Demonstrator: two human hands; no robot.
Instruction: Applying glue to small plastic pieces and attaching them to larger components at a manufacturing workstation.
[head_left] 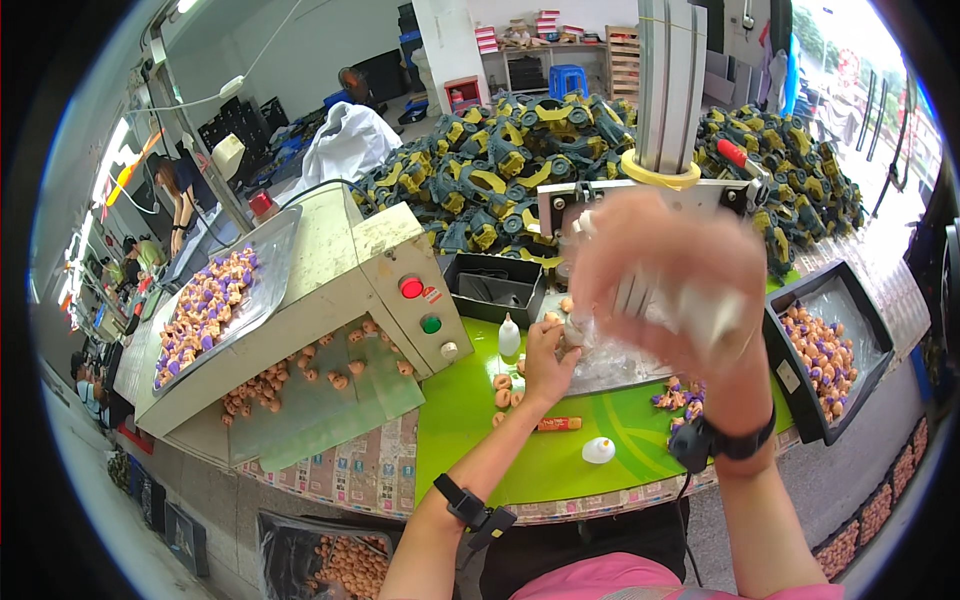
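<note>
My left hand (552, 366) is low over the work spot, its fingers curled together around something too small to make out. Small peach toy heads (566, 304) lie just beyond its fingertips, by a metal plate with clear plastic (625, 368). My right hand (670, 270) is raised close to the camera, in front of a bench press with a metal column (668, 90). Motion smears its fingers, and something whitish shows at its side. Below it lie several purple-and-peach toy pieces (682, 398). A white dropper bottle (509, 338) stands left of my left hand.
A beige machine (350, 270) with red and green buttons stands left, toy heads under it and a filled tray (270, 300) on top. At right is a black bin (878, 325) of pieces. A second white bottle (598, 451) sits near the green mat's (500, 470) front. Toy car bodies (470, 170) pile up behind.
</note>
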